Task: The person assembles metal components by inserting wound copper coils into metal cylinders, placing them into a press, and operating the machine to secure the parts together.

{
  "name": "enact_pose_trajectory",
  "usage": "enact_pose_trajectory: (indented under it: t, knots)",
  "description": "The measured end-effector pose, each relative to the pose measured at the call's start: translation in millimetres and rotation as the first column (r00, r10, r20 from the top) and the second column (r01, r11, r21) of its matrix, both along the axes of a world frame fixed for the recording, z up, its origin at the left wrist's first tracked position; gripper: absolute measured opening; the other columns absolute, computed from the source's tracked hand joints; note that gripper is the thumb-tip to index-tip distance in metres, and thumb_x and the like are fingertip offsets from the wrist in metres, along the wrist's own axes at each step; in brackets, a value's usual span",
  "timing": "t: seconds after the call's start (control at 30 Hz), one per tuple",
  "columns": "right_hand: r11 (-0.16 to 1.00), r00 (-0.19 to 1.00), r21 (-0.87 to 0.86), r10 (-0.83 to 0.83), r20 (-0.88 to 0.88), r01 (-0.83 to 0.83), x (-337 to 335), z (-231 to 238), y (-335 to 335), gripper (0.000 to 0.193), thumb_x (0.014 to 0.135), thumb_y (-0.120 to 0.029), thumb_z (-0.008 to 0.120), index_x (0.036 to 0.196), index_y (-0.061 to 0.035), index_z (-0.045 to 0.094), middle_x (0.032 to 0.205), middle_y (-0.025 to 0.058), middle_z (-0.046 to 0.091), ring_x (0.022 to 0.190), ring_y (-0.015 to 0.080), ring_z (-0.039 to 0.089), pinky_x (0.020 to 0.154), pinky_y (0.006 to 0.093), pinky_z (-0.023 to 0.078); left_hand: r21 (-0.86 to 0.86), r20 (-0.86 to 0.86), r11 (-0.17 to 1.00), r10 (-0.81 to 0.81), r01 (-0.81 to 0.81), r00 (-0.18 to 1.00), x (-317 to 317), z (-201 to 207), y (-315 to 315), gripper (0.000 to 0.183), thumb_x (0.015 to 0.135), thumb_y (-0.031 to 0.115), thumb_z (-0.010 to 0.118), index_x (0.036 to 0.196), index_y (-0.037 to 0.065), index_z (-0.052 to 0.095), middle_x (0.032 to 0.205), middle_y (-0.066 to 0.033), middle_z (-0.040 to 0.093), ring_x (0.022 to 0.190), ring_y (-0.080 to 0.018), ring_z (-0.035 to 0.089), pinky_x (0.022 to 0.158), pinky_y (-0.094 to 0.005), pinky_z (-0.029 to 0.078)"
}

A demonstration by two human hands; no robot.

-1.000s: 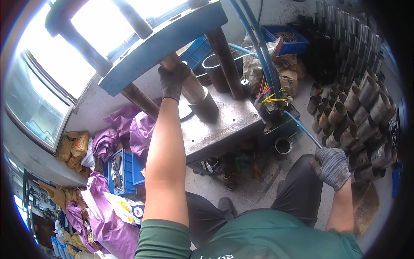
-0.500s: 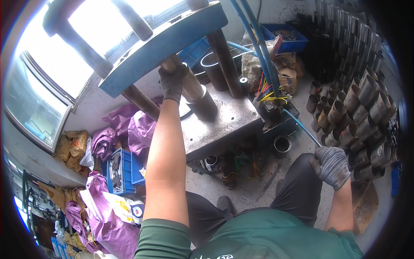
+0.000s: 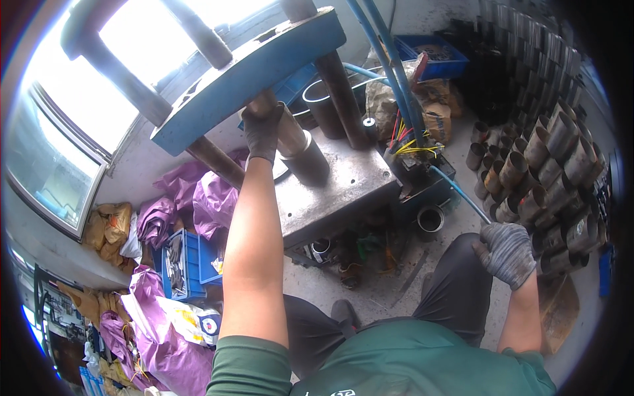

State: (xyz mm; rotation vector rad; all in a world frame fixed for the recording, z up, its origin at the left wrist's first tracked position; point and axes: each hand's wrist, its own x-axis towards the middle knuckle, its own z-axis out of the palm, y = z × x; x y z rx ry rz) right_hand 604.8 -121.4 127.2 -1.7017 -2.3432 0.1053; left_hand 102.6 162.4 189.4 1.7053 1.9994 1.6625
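In a dark glove, my left hand (image 3: 263, 135) is wrapped round the side of a metal sleeve (image 3: 290, 134) beneath the press ram (image 3: 262, 103). The sleeve stands, slightly tilted in view, on top of a wider dark metal cylinder (image 3: 309, 165), which rests on the steel press table (image 3: 337, 188). My fingertips are partly hidden behind the sleeve. Over on the right, my right hand (image 3: 508, 254), in a grey striped knit glove, is closed on the near end of a blue lever (image 3: 462, 195). That lever runs from the valve block (image 3: 419, 168) beside the table.
The blue press crosshead (image 3: 257, 72) spans thick steel columns (image 3: 340, 99). Many metal tubes (image 3: 528, 171) are stacked at the right. A large open pipe (image 3: 323, 109) stands behind the columns. At left lie purple sacks (image 3: 168, 330) and a blue crate (image 3: 188, 264). Another tube (image 3: 430, 221) stands on the floor.
The view has shifted slightly. My left hand stays on the sleeve and my right hand stays on the lever, with no clear movement of either.
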Motion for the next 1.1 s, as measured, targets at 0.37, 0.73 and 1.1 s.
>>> enact_pose_trajectory:
  t: [0.37,0.73,1.1]
  knots:
    - [0.762,0.965,0.642,0.223,-0.137,-0.085,-44.6,85.2,108.1,0.017,0.091,-0.021,0.069,0.104,-0.009,0.07,0.09,0.0126,0.069,0.082,0.0348,0.068,0.07,0.0448,0.055,0.294,0.257,0.834,-0.539,0.466,0.802,-95.7,-46.6,73.6,0.063,0.088,0.025,0.08,0.136,-0.002,0.049,0.134,-0.0166,0.061,0.125,-0.0309,0.058,0.11,-0.0443,0.05]
    - [0.905,0.998,0.423,0.05,-0.031,-0.032,-78.0,162.9,212.1,0.031,0.098,-0.028,0.059,0.103,-0.0068,0.081,0.104,0.0189,0.078,0.1,0.0331,0.076,0.086,0.0468,0.059,0.141,-0.125,0.975,-0.153,0.17,0.98,-157.6,-27.3,83.4,0.09,0.075,0.039,0.095,0.134,-0.011,0.049,0.132,-0.0244,0.064,0.122,-0.0344,0.063,0.109,-0.0397,0.05]
    - [0.955,0.991,0.288,-0.041,-0.131,0.077,-63.5,157.5,211.6,0.073,0.101,-0.064,0.05,0.116,0.0043,0.071,0.119,0.0253,0.072,0.112,0.0371,0.072,0.106,0.0548,0.049,0.176,-0.297,0.967,-0.124,0.182,0.947,-49.1,6.1,28.0,0.075,0.086,0.018,0.086,0.148,0.001,0.047,0.146,-0.0193,0.057,0.137,-0.032,0.054,0.119,-0.0423,0.042]
